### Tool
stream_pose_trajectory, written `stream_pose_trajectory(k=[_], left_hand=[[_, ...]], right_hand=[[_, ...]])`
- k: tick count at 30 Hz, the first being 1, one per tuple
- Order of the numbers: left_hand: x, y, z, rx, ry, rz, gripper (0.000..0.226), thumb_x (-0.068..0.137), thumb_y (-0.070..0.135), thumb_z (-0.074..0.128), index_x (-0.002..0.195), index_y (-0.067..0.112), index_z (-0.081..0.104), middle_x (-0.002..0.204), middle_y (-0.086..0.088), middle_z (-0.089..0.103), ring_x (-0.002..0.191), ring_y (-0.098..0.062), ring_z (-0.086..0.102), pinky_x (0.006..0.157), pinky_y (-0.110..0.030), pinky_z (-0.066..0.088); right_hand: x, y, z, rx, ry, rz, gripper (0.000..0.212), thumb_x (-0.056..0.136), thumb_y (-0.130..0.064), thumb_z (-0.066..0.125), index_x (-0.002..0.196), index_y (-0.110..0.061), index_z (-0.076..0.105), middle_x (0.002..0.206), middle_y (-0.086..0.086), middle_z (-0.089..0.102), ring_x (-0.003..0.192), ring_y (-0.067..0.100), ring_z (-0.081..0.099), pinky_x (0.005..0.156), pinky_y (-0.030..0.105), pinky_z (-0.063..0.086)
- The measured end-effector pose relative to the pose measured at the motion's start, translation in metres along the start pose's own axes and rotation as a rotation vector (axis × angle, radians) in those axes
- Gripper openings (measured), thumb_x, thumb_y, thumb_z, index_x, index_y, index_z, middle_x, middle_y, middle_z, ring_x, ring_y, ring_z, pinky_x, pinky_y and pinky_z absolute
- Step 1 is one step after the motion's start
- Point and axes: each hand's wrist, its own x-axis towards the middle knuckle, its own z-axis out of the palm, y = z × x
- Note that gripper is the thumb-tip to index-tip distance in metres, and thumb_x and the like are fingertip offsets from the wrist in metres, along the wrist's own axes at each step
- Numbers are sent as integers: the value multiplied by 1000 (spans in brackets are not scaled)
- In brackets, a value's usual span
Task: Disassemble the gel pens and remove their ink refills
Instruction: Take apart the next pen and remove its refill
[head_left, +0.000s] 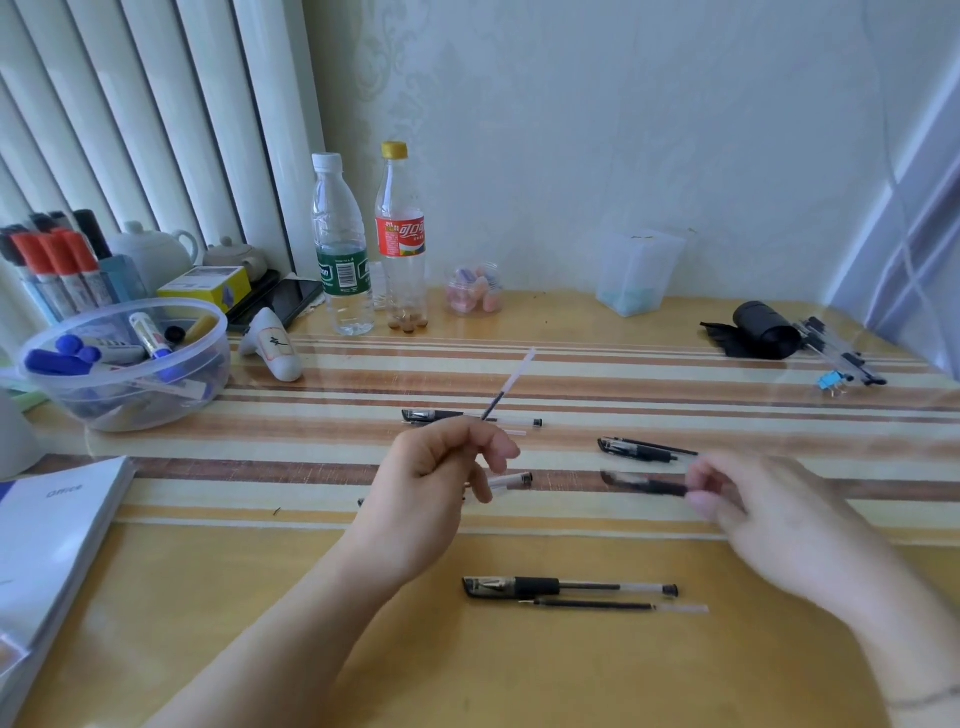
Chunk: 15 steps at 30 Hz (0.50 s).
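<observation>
A capped pen (569, 587) and loose refill (613, 605) lie nearest. Beyond, left hand (441, 467) pinches a drawn-out refill (506, 387); blurred right hand (753, 501) pinches the cap piece (644, 484). Next, probably, both get set on the bench (260, 597).

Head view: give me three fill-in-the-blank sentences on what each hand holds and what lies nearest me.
1. The left hand holds a thin ink ____.
2. The blurred right hand holds a pen piece coloured ____.
3. The black-capped gel pen nearest the camera lies on the ____ beside a loose refill.

Missing words: refill; black; table

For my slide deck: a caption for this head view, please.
Left hand holds an ink refill; blurred right hand holds a pen part.
</observation>
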Motion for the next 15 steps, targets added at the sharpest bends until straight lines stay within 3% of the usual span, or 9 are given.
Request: stream_pose_trajectory(k=[1, 3, 6, 10, 13, 15], left_hand=[[-1, 1, 0, 19, 16, 9, 38, 96, -1, 40, 91, 22, 69, 84, 12, 66, 69, -9, 61, 68, -18, 43], [-5, 1, 0, 286, 37, 184, 21, 98, 22, 48, 110, 26, 64, 101, 16, 65, 89, -2, 60, 76, -18, 45], [-8, 1, -2, 756, -74, 433, 36, 93, 53, 47, 116, 29, 62, 109, 18, 62, 102, -6, 56, 85, -28, 44], [-7, 1, -4, 847, -152, 514, 26, 93, 47, 49, 92, 30, 68, 81, 15, 63, 80, -14, 55, 76, -37, 45], [-9, 2, -4, 774, -191, 502, 30, 93, 53, 45, 87, 31, 66, 78, 16, 62, 76, -11, 51, 76, -33, 43], [-10, 3, -1, 772, -178, 500, 34, 91, 57, 45, 87, 32, 67, 78, 16, 63, 75, -10, 51, 74, -32, 43]], right_hand=[[-1, -8, 1, 57, 30, -47, 4, 93, -37, 53, 91, -39, 55, 90, -21, 58, 84, -3, 53, 75, 28, 51], [-4, -26, 3, 135, 37, -147, 9, 95, -36, 48, 98, -38, 56, 83, -23, 57, 74, -4, 55, 65, 19, 46], [-8, -43, 10, 181, 10, -250, 24, 94, -44, 40, 104, -37, 60, 82, -30, 58, 85, -11, 52, 61, 14, 42], [-11, -45, 12, 194, 55, -334, 47, 87, -58, 27, 107, -40, 66, 87, -39, 60, 88, -12, 56, 65, 12, 45], [-12, -45, 13, 191, 94, -385, 44, 89, -59, 28, 104, -41, 66, 88, -34, 66, 79, -5, 61, 61, 19, 51], [-12, -46, 15, 159, 116, -426, 41, 93, -57, 29, 103, -41, 64, 84, -30, 66, 71, -4, 59, 54, 17, 47]])
